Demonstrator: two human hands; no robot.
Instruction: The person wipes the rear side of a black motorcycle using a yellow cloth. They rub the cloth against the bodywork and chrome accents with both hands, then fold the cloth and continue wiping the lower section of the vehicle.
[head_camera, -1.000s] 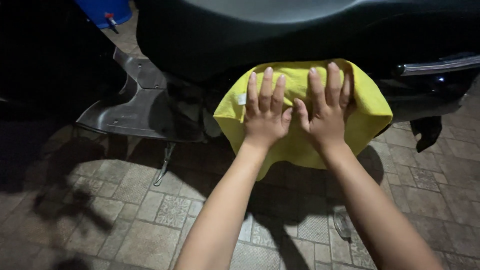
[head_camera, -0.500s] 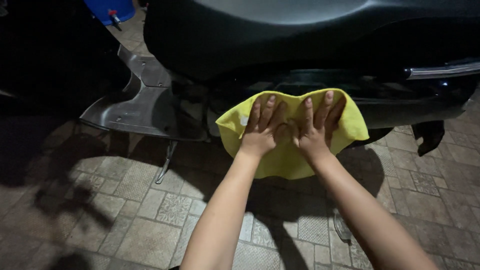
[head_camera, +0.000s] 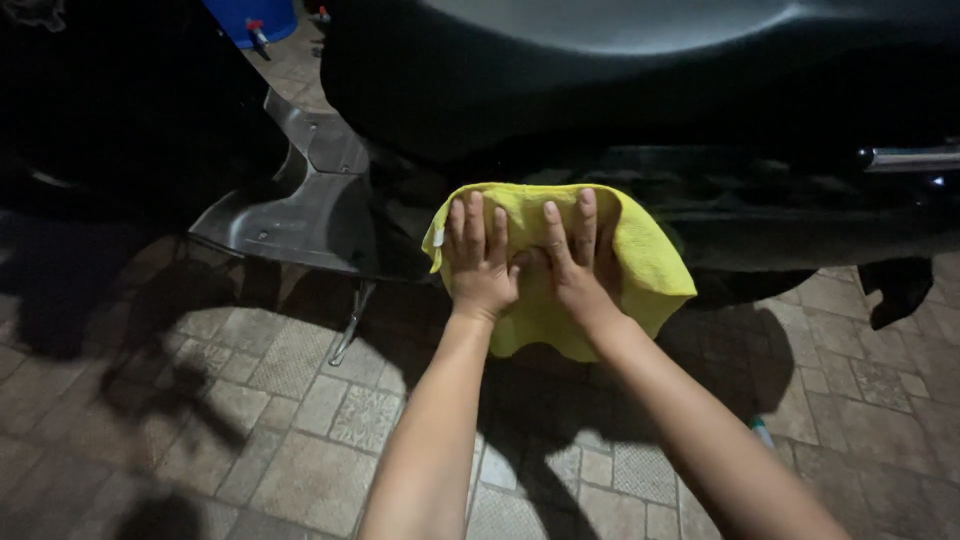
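Both hands (head_camera: 530, 265) slid the yellow cloth (head_camera: 640, 265) lower on the scooter (head_camera: 600, 90).

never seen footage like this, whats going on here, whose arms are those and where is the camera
The camera sits on a person's head and looks down, so the two bare arms coming in from the bottom edge are that person's own. There is no machine at work, only hands.

The left hand and right hand lie flat, side by side, fingers spread, pressing a yellow cloth against the dark side panel of a black scooter. Neither hand grips anything; the palms pin the cloth.

The scooter's grey footboard is to the left, with its kickstand down on the paved ground. A blue container shows at the top edge.
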